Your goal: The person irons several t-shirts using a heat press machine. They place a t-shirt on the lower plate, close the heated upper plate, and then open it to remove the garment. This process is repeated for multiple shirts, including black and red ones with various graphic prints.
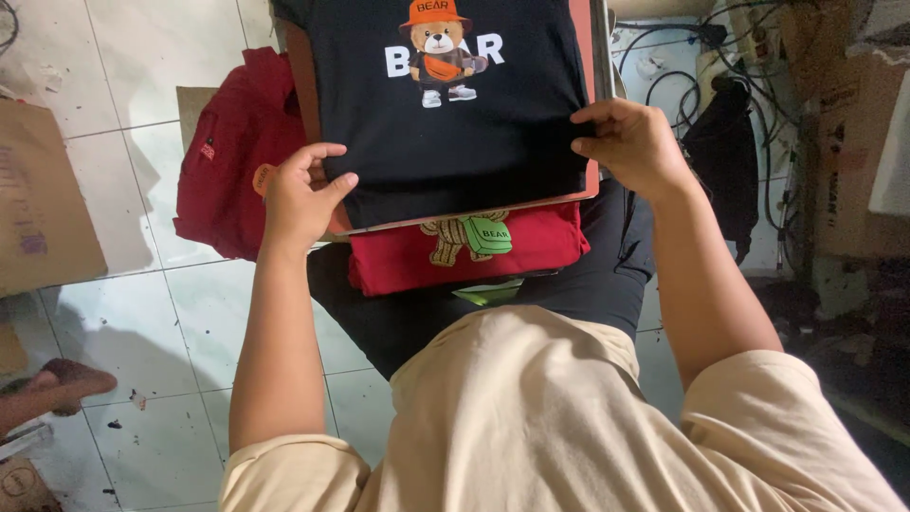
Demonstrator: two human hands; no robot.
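Note:
A black T-shirt (455, 133) with a cartoon bear print lies stretched over a flat reddish-brown board (455, 218). My left hand (301, 194) grips the shirt's lower left edge at the board's corner. At the right edge, my right hand (633, 144) pinches the black fabric. Below the board, on my lap, rests a folded red T-shirt (531, 248) showing part of a bear print with a green bag.
More red garments (237, 152) hang in a pile to the left of the board. Cardboard (43, 199) lies on the white tiled floor at far left. Black cables (682, 66) and dark cloth crowd the right side. Another person's foot (57, 384) shows at lower left.

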